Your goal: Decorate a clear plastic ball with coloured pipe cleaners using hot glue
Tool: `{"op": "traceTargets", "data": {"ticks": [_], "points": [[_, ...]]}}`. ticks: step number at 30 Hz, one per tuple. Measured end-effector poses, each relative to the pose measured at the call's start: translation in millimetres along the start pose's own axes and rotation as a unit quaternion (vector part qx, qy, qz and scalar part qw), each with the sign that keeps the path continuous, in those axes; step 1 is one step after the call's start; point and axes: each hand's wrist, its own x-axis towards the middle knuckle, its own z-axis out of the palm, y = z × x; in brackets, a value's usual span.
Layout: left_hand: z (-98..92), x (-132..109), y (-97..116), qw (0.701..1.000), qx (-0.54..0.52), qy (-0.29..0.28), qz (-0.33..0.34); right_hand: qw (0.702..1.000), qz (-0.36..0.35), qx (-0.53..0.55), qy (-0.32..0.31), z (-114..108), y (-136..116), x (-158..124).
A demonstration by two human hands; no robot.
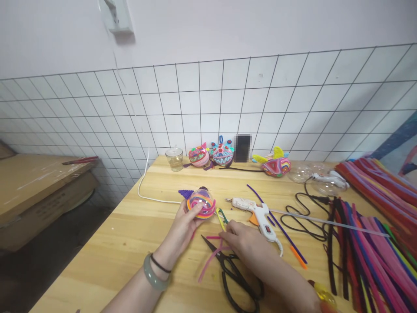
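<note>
White grid tiles (pixel 150 104) back a pale wooden table (pixel 124 243). Near its middle, the person's left hand (pixel 188 221) grasps a clear ball (pixel 201 200) wrapped in bright fuzzy strands. Fingers of the right hand (pixel 243 242) are at pink strips (pixel 206 264) beside black scissors (pixel 220 257); whether they grip, I cannot tell. Beyond lies a white glue gun (pixel 263 218).

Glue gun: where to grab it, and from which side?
Probably the handle, from the right. The glue gun lies on its side, nozzle pointing left and trigger on the handle's left, so that approach avoids the tip.
</note>
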Motion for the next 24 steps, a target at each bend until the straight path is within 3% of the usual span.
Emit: {"op": "traceTargets", "data": {"ticks": [16, 24], "points": [[-2.5, -2, -7, 0.999, 0.021, -0.027, 0.0, 0.995, -0.073, -0.053, 0.037, 1, -12, 7], [2.1, -5, -2, 0.999, 0.011, -0.041, -0.012, 0.995, -0.066, -0.032, 0.071, -1, 8, 5]]}}
